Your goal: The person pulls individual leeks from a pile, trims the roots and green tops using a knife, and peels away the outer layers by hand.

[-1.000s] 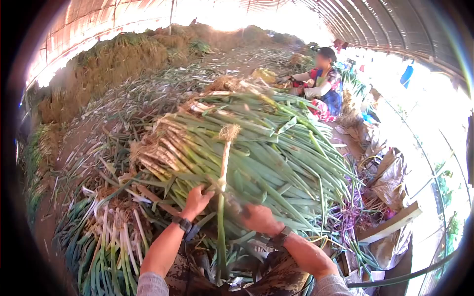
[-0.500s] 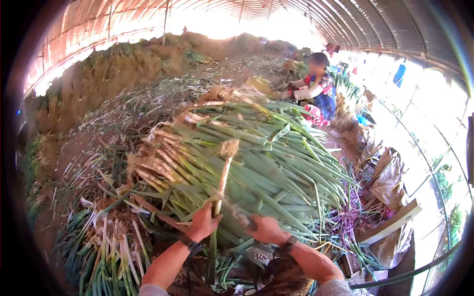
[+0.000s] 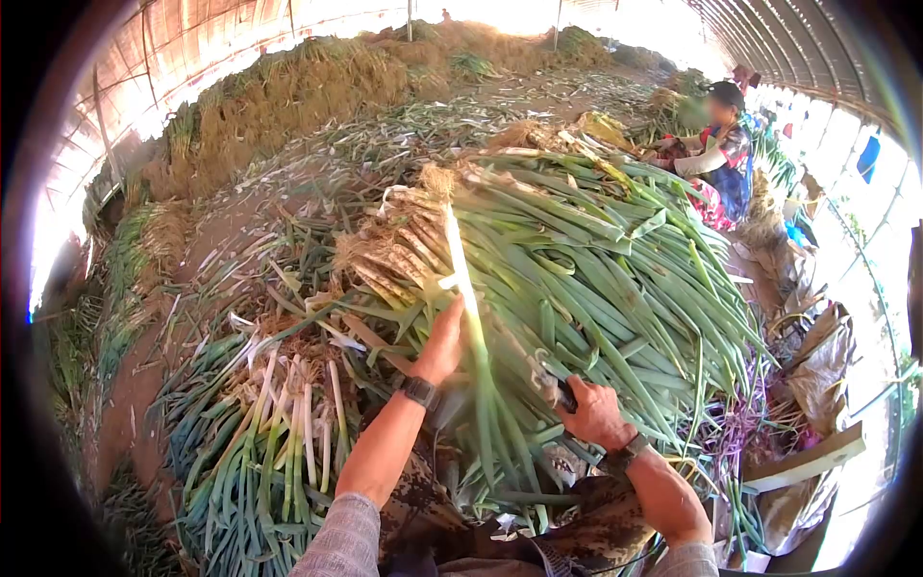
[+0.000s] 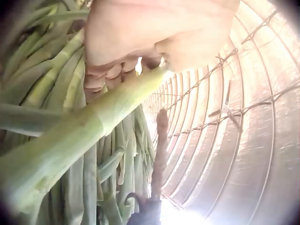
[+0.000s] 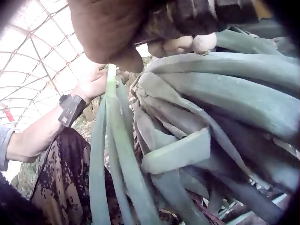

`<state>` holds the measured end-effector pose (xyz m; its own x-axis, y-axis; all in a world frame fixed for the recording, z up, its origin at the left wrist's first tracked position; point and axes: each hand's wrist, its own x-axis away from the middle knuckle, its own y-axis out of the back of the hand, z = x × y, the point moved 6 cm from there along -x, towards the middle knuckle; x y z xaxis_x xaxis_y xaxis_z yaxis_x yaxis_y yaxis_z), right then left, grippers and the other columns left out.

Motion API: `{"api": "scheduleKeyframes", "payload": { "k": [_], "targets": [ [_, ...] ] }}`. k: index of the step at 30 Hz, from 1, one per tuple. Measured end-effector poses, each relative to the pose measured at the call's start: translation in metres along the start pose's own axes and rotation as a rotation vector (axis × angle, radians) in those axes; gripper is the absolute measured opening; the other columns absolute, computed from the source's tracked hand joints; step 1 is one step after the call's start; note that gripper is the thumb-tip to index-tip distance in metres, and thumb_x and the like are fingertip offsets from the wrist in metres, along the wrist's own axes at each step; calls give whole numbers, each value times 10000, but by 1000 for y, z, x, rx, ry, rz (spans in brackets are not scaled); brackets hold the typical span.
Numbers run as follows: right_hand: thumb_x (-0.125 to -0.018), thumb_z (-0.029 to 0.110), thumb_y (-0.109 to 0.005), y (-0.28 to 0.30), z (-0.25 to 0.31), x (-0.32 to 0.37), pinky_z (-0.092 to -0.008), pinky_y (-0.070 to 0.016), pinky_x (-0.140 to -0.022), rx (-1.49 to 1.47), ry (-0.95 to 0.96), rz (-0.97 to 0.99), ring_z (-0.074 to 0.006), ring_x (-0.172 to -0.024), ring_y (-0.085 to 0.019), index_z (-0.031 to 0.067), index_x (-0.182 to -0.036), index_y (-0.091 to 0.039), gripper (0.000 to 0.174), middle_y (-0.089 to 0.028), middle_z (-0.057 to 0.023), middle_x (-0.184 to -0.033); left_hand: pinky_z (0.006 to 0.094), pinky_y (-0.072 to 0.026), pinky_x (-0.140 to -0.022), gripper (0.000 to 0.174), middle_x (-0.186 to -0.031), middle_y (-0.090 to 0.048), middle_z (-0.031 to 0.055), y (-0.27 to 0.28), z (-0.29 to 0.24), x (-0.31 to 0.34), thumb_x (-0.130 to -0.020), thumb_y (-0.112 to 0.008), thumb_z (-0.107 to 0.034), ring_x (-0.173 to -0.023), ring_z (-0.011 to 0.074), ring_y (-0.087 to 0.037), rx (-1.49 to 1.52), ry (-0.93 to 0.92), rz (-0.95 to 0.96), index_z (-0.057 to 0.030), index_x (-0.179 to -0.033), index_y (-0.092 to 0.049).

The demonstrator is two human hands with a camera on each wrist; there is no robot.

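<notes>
In the head view my left hand (image 3: 440, 346) grips a green onion (image 3: 466, 279) by its stem. Its roots point up and away over the pile, and the green leaves hang toward my knees. The left wrist view shows the fingers curled behind the pale green stem (image 4: 84, 126). My right hand (image 3: 594, 413), to the right of the onion leaves, holds a tool by its dark handle (image 3: 567, 392); a narrow, dirt-coated part (image 4: 161, 150) extends from it. In the right wrist view the handle (image 5: 197, 18) looks wrapped.
A large pile of green onions (image 3: 596, 260) lies ahead, roots to the left. A smaller bunch (image 3: 288, 433) lies by my left side. Another person (image 3: 726, 159) sits at the far right. A wooden board (image 3: 808, 460) slants at the right; leaf scraps (image 3: 317, 144) litter the ground.
The left hand has closed around the onion stem and lifted it forward, its roots now tilting left. The head view has turned left. My right hand still holds the tool.
</notes>
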<state>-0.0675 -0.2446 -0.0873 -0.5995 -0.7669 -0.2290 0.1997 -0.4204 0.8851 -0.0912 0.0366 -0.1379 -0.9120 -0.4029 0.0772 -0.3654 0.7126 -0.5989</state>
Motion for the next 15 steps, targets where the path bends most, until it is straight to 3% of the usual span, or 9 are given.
{"api": "scheduleKeyframes", "payload": {
  "k": [3, 4, 10, 15],
  "targets": [
    [-787, 265, -700, -6, 5, -6, -510, -498, -630, -47, 36, -13, -412, -725, -637, 60, -971, -580, 301, -659, -188, -769, 354, -566, -647, 297, -915, -608, 15, -1, 8, 1, -1035, -473, -370, -765, 173, -623, -37, -80, -14, -123, -1183, -545],
    [-785, 267, -704, -6, 4, -8, -506, -502, -626, -22, -37, 0, -409, -715, -640, 62, -977, -581, 307, -663, -189, -778, 358, -563, -636, 313, -904, -606, 13, -6, 7, 7, -1031, -476, -390, -757, 177, -624, -45, -50, -30, -124, -1176, -552],
    [-795, 267, -693, 5, 11, -25, -508, -508, -632, -68, -39, -119, -417, -710, -640, 61, -987, -585, 301, -661, -196, -766, 372, -524, -670, 363, -835, -597, 27, -27, 27, 23, -1006, -490, -475, -789, 177, -599, 142, 198, 121, -123, -1067, -553],
    [-807, 263, -685, 7, -1, -35, -514, -508, -641, -64, -123, -208, -426, -710, -637, 53, -947, -576, 275, -654, -203, -735, 392, -499, -653, 389, -833, -585, 31, -22, 36, 24, -1008, -452, -514, -757, 197, -569, 174, 161, 127, -134, -1000, -536]
  ]
}}
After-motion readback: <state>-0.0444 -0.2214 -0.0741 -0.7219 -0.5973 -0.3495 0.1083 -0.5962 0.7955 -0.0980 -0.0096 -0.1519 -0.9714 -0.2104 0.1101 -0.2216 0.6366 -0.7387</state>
